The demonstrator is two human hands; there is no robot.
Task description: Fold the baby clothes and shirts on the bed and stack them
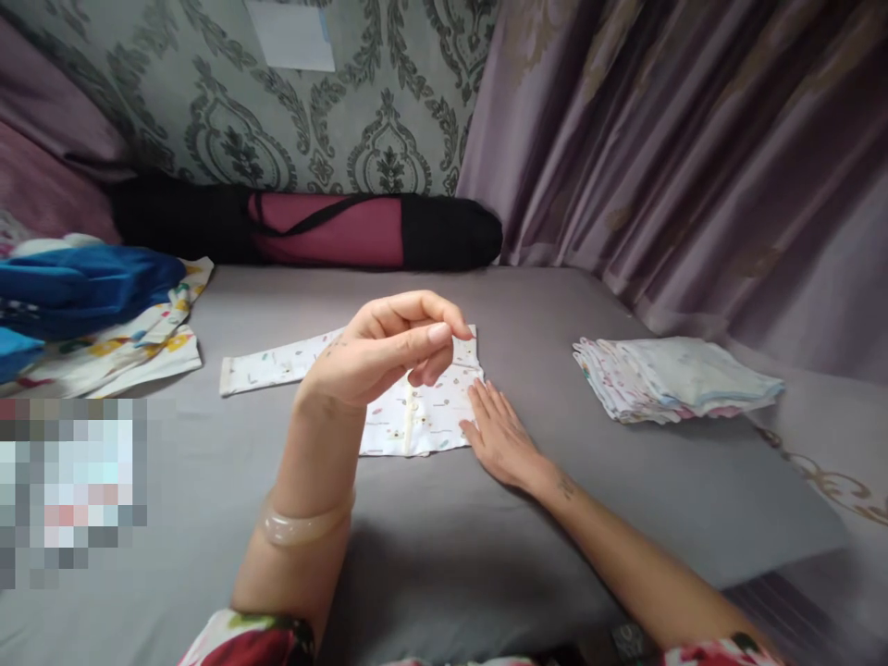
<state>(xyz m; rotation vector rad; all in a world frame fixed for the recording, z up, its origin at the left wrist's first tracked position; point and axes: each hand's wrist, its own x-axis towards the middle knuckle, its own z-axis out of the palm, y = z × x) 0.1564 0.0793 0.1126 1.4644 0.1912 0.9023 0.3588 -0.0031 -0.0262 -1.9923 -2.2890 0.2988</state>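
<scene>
A small white shirt [448,412] with a tiny colourful print and a cream buttoned front strip lies on the grey bed sheet, one long sleeve [277,361] stretched to the left. My left hand [395,347] is raised above it, fingers loosely bent and nothing in them. It hides part of the shirt's upper area from the camera. At the shirt's right edge, my right hand [500,435] lies flat with fingers stretched out, the fingertips on the cloth.
A stack of folded light cloths [680,379] rests at the right. Heaped clothes, including a blue garment [97,282], lie at the left, above a pixelated patch. Along the patterned wall lies a long black and maroon bag [333,231]. Purple curtains [666,166] hang at the right.
</scene>
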